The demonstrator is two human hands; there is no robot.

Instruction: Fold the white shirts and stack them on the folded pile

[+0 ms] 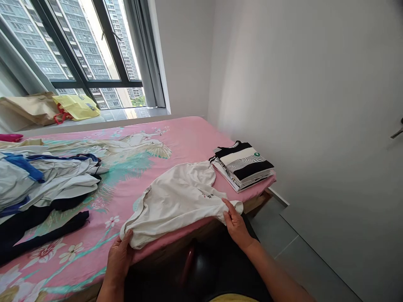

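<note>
A white T-shirt (176,197) with a small dark print lies folded over on the near edge of the bed. My left hand (120,253) pinches its lower left corner between thumb and fingers. At the shirt's right end, my right hand (236,224) grips the fabric near the bed's edge. Just beyond my right hand sits a stack of folded clothes (245,163), its top piece striped black and white with a green round mark.
A loose heap of clothes (59,176) covers the bed's left side, with black garments in front. Pink floral bedding (192,130) covers the bed. Bags (77,107) rest on the windowsill. A wall (302,105) stands to the right, above grey floor tiles (277,235).
</note>
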